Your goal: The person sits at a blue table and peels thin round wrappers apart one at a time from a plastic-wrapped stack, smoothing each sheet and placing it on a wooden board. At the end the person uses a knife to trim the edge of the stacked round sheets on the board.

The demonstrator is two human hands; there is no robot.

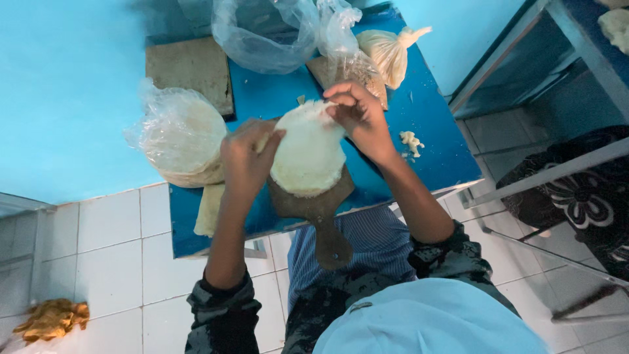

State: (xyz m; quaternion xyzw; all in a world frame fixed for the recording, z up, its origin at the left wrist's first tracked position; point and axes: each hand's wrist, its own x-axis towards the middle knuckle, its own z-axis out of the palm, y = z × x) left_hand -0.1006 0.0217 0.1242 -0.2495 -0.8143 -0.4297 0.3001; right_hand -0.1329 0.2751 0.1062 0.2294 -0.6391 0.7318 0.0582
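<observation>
Your left hand (246, 160) grips the left edge of the pale round dough sheet (308, 154) with fingers curled shut on it, while your right hand (359, 118) pinches its far right edge between thumb and fingertips. The sheet lies over a brown wooden paddle board (321, 210) at the near middle of the blue table (432, 131). To its left sits a clear bag of stacked rounds (180, 134); beyond it lie a loose empty plastic bag (262, 33) and a knotted bag of pale filling (390, 52), with crumbs (411, 141) just right of your right wrist.
</observation>
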